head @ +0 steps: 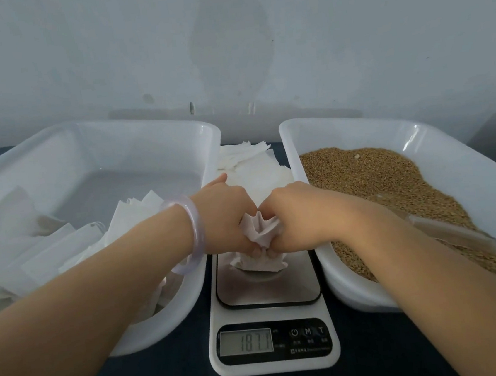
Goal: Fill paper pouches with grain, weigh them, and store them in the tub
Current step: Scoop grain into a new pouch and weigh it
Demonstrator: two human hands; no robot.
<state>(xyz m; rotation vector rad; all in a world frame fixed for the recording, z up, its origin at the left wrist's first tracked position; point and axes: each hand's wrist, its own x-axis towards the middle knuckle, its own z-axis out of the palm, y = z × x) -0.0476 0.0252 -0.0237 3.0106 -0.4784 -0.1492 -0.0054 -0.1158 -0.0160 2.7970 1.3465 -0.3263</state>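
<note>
- We pinch the pouch [260,232] top with left hand [228,217] and right hand [300,213], fingers curled.
- The tub [144,149] lies left of it, nearer our left hand.

scale display [245,342]: reads 1871, decimal point unclear
scale buttons [308,331]: power sign, M, T
small print [311,348] under buttons: unreadable

Probably a small packing workroom: digital scale [268,293], grain tub [357,133], bare stained wall [347,39].

Curled fingers [255,250] hide part of the pouch [260,231]
</note>
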